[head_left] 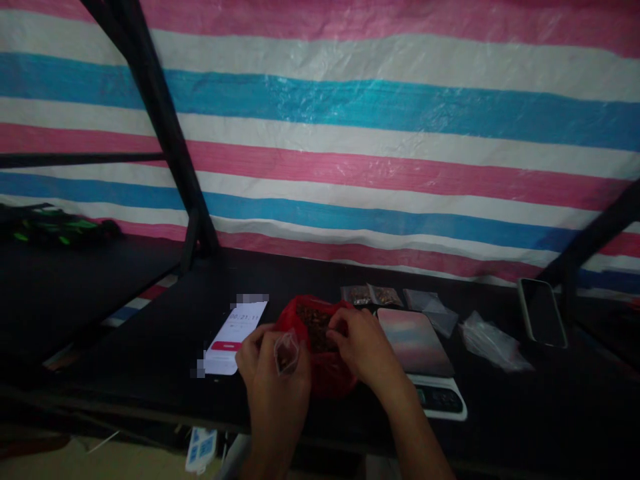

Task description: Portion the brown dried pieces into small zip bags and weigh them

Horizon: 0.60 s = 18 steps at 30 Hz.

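A red plastic bag (pixel 345 373) stands with its mouth wide, full of small dark brown pieces (pixel 315 323) whose kind I cannot make out. My left hand (pixel 275 373), at the bag's left side, is closed on a small clear plastic bag (pixel 286 350) with a few brown bits inside. My right hand (pixel 367 343) reaches over the red bag's right rim, its fingertips pinched together at the brown pieces. Whatever lies between those fingertips is hidden. Just right of this hand sits a digital scale (pixel 415 340) with a shiny plate, its display partly covered by my forearm.
Behind the red bag lie filled clear packets (pixel 385 295). Flat clear bags (pixel 433 310) and a pile of them (pixel 493 341) are to the right, beside a dark-screened phone (pixel 543 312). A phone showing a timer (pixel 240 333) lies left. A green-black toy car (pixel 63 225) stands far left.
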{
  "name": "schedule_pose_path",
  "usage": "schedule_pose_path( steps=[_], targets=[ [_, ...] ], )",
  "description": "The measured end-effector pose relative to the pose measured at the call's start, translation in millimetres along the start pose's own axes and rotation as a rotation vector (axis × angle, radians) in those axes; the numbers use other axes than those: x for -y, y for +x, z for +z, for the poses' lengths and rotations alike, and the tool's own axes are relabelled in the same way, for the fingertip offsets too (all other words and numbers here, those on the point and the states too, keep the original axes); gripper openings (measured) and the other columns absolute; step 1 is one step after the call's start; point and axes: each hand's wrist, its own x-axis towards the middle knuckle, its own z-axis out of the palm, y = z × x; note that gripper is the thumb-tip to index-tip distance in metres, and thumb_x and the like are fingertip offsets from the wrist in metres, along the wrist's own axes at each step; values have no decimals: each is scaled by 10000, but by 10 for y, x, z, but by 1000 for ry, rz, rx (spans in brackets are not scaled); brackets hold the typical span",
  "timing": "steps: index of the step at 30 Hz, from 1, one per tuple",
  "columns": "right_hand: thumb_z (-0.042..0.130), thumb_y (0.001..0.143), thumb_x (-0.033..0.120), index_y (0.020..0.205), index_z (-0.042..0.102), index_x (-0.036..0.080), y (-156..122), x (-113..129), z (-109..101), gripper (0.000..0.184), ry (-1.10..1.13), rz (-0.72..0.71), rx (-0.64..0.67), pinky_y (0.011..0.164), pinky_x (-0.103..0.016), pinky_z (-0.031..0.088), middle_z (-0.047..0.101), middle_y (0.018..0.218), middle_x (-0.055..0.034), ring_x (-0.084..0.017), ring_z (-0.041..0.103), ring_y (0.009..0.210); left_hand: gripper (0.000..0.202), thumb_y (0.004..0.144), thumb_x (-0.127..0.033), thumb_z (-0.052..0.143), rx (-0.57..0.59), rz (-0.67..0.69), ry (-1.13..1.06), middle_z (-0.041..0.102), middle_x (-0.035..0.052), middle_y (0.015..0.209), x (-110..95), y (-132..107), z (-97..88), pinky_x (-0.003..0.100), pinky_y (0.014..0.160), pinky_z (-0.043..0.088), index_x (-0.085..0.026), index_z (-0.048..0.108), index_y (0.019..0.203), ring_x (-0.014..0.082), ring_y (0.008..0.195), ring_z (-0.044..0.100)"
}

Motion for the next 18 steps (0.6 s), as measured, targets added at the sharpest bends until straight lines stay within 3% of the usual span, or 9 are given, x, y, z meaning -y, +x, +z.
schedule_pose_path(
  steps=[2,7,13,18],
  targets=[
    [744,931,188,983,768,222,31,-14,21,66,21,13,-44,914,-378,493,802,1067,-79,-291,704,1055,88,855,-303,652,25,-15,19,608,130,1216,13,-12,12,549,972,532,-241,617,908,350,1149,599],
    [704,945,198,1014,735,215,118,43,178,78,13,70,-211,912,-375,498,791,1106,-98,-298,723,1068,164,824,-252,640,139,-118,-143,631,75,1106,71,-32,76,448,834,582,-253,632,988,285,989,651],
    [717,914,238,1027,726,243,122,169,247,113,178,142,-164,802,-351,508,817,1008,-73,-286,776,992,197,793,-286,666,123,-195,-219,657,53,1028,116,23,92,434,812,581,-241,635,982,268,916,666],
    [743,856,310,973,693,225,197,-66,254,153,490,163,-160,693,-317,525,797,847,-32,-236,775,807,130,879,-331,688,71,-79,-175,673,63,1104,49,57,10,428,865,577,-254,637,971,272,1005,679]
  ],
)
